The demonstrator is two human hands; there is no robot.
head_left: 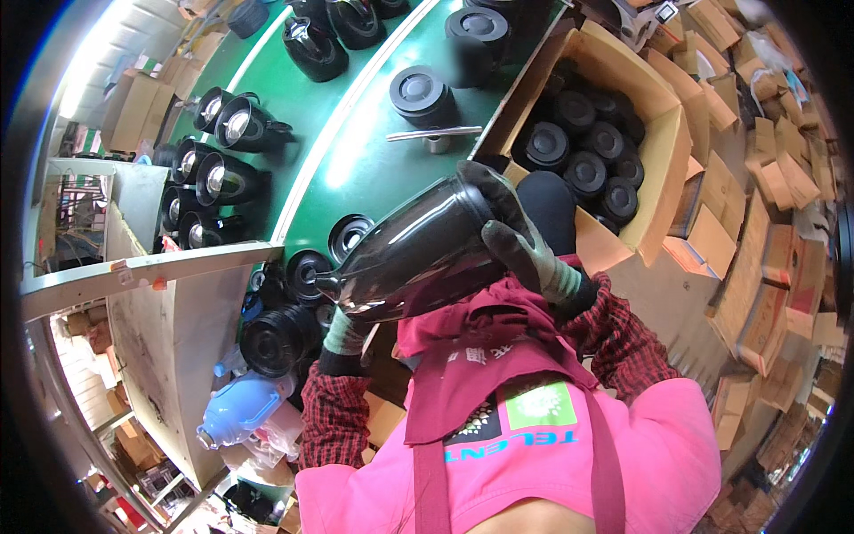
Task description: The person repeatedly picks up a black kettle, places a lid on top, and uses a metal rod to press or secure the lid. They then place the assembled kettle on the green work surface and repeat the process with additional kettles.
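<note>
A glossy black jug point(418, 245) with a small spout lies tilted across my lap, its spout end toward the left and its base toward the upper right. My right hand point(525, 249), in a grey-green glove, is closed round the base end. At the spout end my left hand point(342, 336), also gloved, holds the jug from beneath; its fingers are mostly hidden behind the body. Beyond the base, on the green belt point(342, 147), are a stack of black round caps point(418, 93) and a metal T-shaped bar point(434, 135).
On my right an open cardboard box point(663, 160) holds several black round parts point(587, 173). Black jugs point(222, 178) stand at the belt's left side, others point(313, 52) farther off. Black discs point(276, 343) and a blue bottle point(245, 409) are near my left arm. A metal rail point(160, 267) crosses at left.
</note>
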